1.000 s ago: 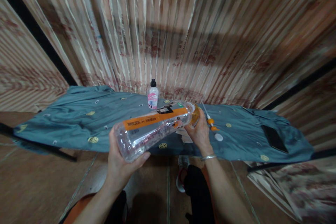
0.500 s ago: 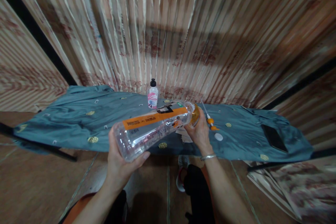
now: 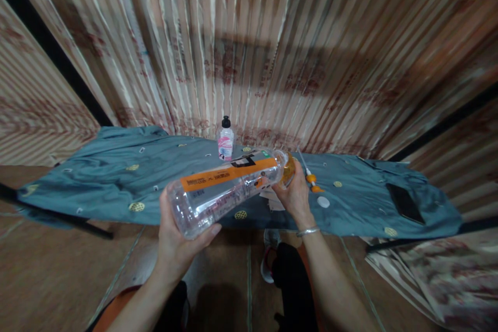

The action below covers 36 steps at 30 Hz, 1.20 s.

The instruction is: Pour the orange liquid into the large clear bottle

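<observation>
A large clear plastic bottle point(image 3: 229, 187) with an orange label is tilted above the cloth, its neck toward the right. My left hand point(image 3: 181, 233) is closed round its base. At the neck, my right hand point(image 3: 293, 192) grips a small amber container point(image 3: 289, 170), mouth against mouth with the bottle as far as I can see; my fingers hide part of the joint. Just right of this hand lies an orange pump head point(image 3: 314, 182) with a clear tube. Close to it is a white round disc point(image 3: 322, 202). Some pale paper point(image 3: 272, 201) shows under the bottle.
A small clear bottle point(image 3: 225, 141) with a black cap and pink label stands upright toward the back. The dark phone point(image 3: 405, 203) lies at the right on the teal cloth point(image 3: 105, 181). Behind hangs a striped curtain point(image 3: 249, 52), with black poles point(image 3: 54, 46) at the sides.
Almost nothing differs. Both hands keep their hold on the bottle and the amber container, and the whole view has shifted very slightly.
</observation>
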### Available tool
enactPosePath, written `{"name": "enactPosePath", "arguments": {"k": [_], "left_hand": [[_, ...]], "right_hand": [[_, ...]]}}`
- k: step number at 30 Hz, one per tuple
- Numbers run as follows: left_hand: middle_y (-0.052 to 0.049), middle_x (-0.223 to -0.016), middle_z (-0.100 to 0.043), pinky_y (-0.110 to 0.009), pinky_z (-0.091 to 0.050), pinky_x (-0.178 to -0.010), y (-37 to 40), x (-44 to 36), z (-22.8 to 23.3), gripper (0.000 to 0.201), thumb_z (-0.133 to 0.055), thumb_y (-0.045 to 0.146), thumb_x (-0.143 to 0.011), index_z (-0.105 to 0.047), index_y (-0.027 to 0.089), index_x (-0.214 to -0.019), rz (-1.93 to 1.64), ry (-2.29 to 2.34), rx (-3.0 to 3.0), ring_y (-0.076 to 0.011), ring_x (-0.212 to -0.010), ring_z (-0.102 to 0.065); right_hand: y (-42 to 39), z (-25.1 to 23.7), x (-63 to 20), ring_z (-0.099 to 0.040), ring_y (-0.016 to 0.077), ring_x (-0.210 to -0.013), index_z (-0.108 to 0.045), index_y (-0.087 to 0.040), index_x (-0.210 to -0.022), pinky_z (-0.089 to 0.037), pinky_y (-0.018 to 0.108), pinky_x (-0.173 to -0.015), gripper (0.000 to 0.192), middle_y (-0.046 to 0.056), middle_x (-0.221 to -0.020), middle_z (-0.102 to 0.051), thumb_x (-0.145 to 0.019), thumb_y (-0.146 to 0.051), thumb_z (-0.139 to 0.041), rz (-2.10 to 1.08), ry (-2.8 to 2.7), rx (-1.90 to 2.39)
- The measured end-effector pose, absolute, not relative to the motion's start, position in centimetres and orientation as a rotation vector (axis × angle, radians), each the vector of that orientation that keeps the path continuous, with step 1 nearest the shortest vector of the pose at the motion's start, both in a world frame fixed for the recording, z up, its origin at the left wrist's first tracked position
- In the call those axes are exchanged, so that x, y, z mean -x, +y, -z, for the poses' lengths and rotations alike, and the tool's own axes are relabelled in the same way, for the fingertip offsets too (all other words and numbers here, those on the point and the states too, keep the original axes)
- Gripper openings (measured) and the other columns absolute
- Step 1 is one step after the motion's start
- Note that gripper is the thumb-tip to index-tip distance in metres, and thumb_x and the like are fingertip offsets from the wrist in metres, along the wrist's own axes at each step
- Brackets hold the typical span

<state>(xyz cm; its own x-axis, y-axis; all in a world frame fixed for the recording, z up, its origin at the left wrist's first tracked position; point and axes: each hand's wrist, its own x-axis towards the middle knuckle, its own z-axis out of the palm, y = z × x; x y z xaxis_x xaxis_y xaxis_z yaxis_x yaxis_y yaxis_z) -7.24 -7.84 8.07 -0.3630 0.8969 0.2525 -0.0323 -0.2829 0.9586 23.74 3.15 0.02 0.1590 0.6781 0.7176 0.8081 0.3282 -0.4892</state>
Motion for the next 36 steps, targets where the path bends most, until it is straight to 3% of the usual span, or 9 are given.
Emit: {"name": "enactPosePath", "arguments": {"k": [5,13,18,23,36], "left_hand": [[-0.014,-0.148,-0.07,-0.068,-0.05,-0.132,-8.2,6.9,-8.7,0.116,-0.114,0.058,-0.053,-0.056,0.026,-0.148,-1.714,1.247,-1.129,-0.0454,-0.146,-0.068],[-0.015,-0.15,-0.07,-0.074,-0.043,-0.136,-7.8,7.8,-7.9,0.12,-0.113,0.062,-0.053,-0.054,0.027,-0.151,-1.688,1.31,-1.215,-0.0471,-0.149,-0.066],[-0.014,-0.145,-0.07,-0.075,-0.05,-0.13,-7.5,8.2,-7.3,0.12,-0.114,0.058,-0.047,-0.057,0.027,-0.147,-1.715,1.272,-1.202,-0.048,-0.143,-0.069],[-0.014,-0.147,-0.069,-0.069,-0.048,-0.133,-7.9,7.5,-8.1,0.118,-0.113,0.06,-0.052,-0.055,0.027,-0.149,-1.694,1.314,-1.194,-0.0457,-0.146,-0.068],[-0.014,-0.149,-0.068,-0.07,-0.047,-0.134,-8.1,7.4,-8.7,0.117,-0.113,0.061,-0.052,-0.055,0.027,-0.148,-1.703,1.292,-1.172,-0.0466,-0.148,-0.067]], "right_hand": [[3.1,-0.2,-23.7,-0.074,0.0403,-0.143,-0.051,-0.017,-0.163,-0.066,0.061,-0.119,0.084,0.024,-0.155,-0.073,-0.09,-0.042,-0.084,0.149,-1.567,1.398],[3.3,0.2,-24.0,-0.074,0.0414,-0.143,-0.05,-0.017,-0.166,-0.067,0.063,-0.118,0.087,0.024,-0.154,-0.073,-0.09,-0.044,-0.083,0.169,-1.564,1.396],[3.2,0.1,-23.8,-0.074,0.041,-0.142,-0.05,-0.017,-0.166,-0.066,0.062,-0.118,0.086,0.024,-0.154,-0.073,-0.091,-0.044,-0.082,0.144,-1.565,1.408],[3.2,-0.1,-23.8,-0.073,0.041,-0.143,-0.05,-0.018,-0.165,-0.066,0.062,-0.118,0.085,0.023,-0.154,-0.073,-0.091,-0.046,-0.082,0.122,-1.57,1.412],[3.2,0.2,-23.8,-0.074,0.0411,-0.143,-0.049,-0.016,-0.165,-0.066,0.062,-0.119,0.085,0.025,-0.155,-0.072,-0.092,-0.044,-0.082,0.156,-1.57,1.401]]}}
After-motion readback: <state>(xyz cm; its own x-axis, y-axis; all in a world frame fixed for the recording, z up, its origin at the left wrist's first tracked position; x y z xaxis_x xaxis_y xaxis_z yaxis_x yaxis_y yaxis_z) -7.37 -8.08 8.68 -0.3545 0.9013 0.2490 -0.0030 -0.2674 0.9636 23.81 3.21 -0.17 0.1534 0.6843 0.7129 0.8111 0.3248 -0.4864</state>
